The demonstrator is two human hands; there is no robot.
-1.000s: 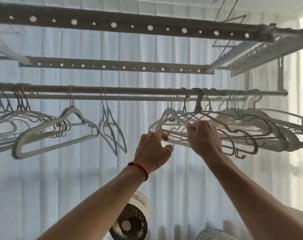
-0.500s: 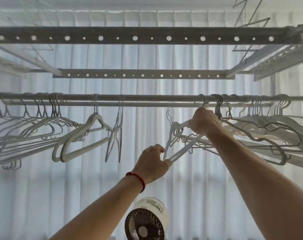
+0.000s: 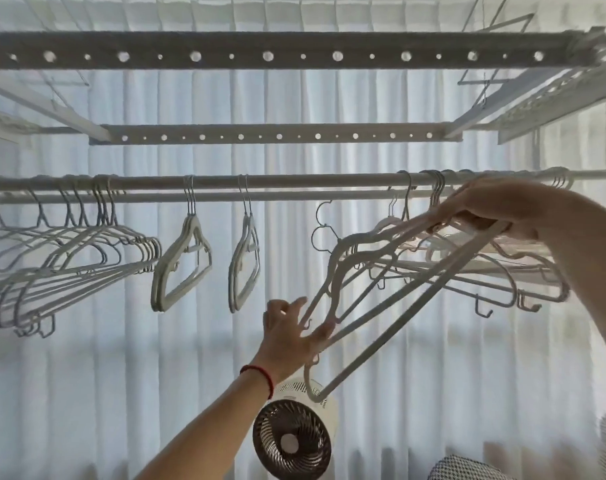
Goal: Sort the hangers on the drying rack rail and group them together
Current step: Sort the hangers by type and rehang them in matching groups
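Hangers are observed along the drying rack rail, which runs across the view beneath two perforated bars. A dense group of hangers is hung at the left end of the rail. Two small sets are hung apart near the middle: one pair and a second pair just to its right. A further cluster is crowded at the right end.

A loose bundle of hangers is held tilted below the rail, its hooks off the rail and its lower end hanging near the fan. The right hand is closed around the upper part of this bundle, fingers curled over it. The left hand is raised to the bundle's lower shoulder; its fingers are spread and mostly straight, with the thumb and fingertips touching the hanger edge. A firm grip by the left hand is not shown. A red cord is worn on the left wrist. White curtains are hung behind the rack.
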